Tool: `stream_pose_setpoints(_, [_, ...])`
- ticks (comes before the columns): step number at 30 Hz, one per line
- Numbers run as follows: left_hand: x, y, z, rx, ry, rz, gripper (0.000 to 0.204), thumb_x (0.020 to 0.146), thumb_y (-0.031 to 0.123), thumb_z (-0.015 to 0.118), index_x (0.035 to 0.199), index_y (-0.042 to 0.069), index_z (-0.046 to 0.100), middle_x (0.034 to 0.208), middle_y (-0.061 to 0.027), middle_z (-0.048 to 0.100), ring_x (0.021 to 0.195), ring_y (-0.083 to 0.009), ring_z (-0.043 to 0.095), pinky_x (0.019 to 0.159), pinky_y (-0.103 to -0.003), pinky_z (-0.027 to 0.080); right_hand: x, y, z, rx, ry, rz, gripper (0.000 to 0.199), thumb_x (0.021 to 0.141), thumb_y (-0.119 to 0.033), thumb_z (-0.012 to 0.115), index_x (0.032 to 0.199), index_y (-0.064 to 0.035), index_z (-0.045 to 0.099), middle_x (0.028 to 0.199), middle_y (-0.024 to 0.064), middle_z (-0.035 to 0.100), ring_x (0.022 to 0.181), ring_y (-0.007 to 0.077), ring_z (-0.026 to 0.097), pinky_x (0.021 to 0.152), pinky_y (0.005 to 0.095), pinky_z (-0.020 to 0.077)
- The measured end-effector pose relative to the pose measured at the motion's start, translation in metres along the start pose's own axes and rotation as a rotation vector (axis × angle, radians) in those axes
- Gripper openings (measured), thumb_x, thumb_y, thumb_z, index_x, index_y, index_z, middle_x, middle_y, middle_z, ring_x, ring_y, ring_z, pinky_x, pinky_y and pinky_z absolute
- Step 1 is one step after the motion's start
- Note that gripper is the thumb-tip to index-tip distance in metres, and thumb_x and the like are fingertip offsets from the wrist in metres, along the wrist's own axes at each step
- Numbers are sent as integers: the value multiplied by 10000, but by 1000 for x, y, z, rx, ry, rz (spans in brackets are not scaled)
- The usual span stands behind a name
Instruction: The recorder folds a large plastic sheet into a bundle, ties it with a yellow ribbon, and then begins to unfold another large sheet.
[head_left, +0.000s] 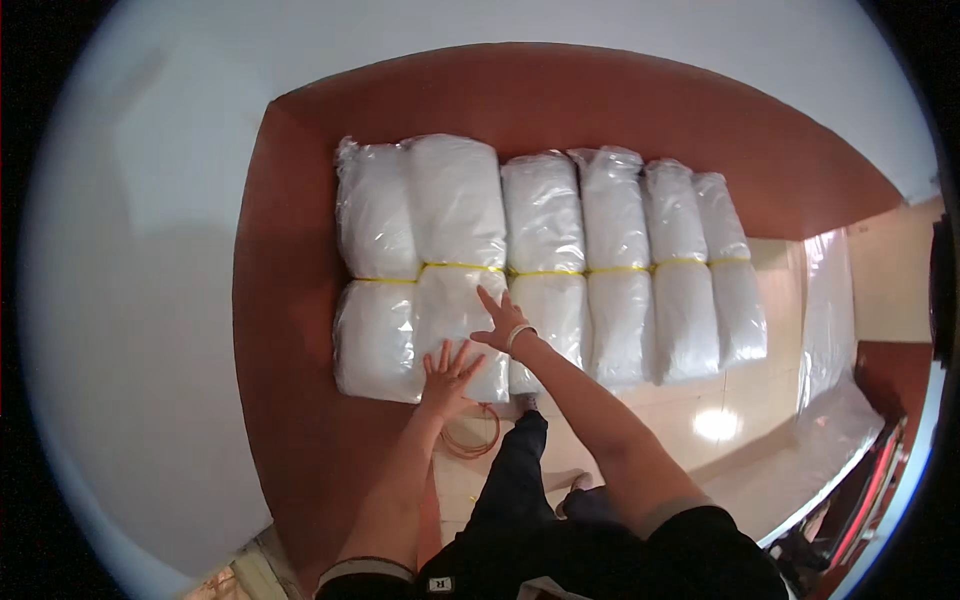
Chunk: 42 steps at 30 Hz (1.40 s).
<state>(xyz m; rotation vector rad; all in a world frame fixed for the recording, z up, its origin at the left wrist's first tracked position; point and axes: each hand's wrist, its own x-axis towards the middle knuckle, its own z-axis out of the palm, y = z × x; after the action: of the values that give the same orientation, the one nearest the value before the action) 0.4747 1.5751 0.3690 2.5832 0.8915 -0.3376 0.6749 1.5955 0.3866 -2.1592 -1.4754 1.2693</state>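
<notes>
Several plump white bundles wrapped in clear plastic stand side by side in a row, each cinched round its middle with yellow string. My left hand lies with spread fingers at the lower part of the second bundle from the left. Higher on that same bundle is my right hand, fingers stretched apart, below the string; a pale band circles its wrist. Neither hand grips anything. To the left of it is the leftmost bundle, its plastic creased and shiny.
A reddish-brown coil lies on the floor just below my left hand. Pale floor tiles reflect a bright light. Clear plastic sheeting runs along the right side. A reddish-brown wall band curves behind the bundles. My feet are close to the row.
</notes>
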Motion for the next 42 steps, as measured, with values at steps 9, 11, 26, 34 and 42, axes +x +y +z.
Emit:
stream_pose_setpoints(9, [3,51,-40,135,-29,-6,937,559,330,763,1360,270,279,1461,-79,128,1330,-373,100,990,-631,175,-343,262,56,96,287,172,503,800,-353,569,1198,-58,479,1145,200,531,1073,345,491,918,413,386])
stream_pose_setpoints(11, [-14,17,-17,133,104,-5,834,597,259,731,1323,156,332,1430,-148,193,1319,-358,156,1026,-515,219,-441,296,96,96,85,534,519,785,-384,582,1197,-80,498,1143,185,542,1081,332,498,922,408,391])
stream_pose_setpoints(26, [-145,378,270,-102,-1003,401,562,734,105,631,1229,-47,412,1133,-165,512,1043,-232,484,889,-337,391,-921,354,497,1057,577,1479,485,776,-385,566,1172,-106,548,1135,118,577,1024,277,557,890,362,438])
stream_pose_setpoints(34, [-104,632,289,-179,-787,397,347,763,124,585,1068,-37,543,763,-65,591,613,-138,554,542,-266,445,-970,341,585,1346,898,1498,498,766,-403,579,1171,-116,548,1116,103,591,1002,240,574,878,331,449])
stream_pose_setpoints(42, [-202,876,400,-33,-892,487,349,754,193,565,1016,-38,576,752,-81,595,611,-171,564,512,-282,446,-1085,300,646,1546,1040,1749,463,767,-380,577,1142,-110,569,1057,85,621,931,248,599,837,331,463])
